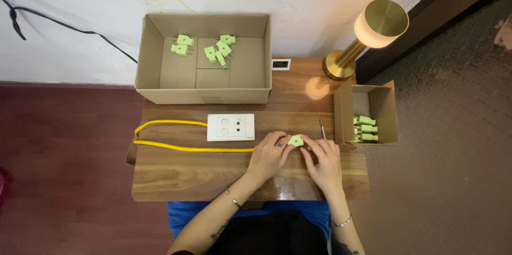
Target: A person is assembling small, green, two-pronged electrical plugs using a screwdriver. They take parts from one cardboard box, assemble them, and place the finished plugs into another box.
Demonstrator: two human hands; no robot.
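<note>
Left hand (268,155) and right hand (324,160) jointly hold one green plug (295,140), fingers of both closed on it, just right of the white socket plate (231,127) on the wooden surface (197,175). A yellow cable (176,146) exits the plate's left side.

Five green plugs (213,50) lie in the large cardboard box (149,58); three more green plugs (366,128) show in the small cardboard box (386,111); one green plug (295,140) sits between two hands. One white socket plate (231,127), one yellow cable (176,147), one brass lamp (368,34).
</note>
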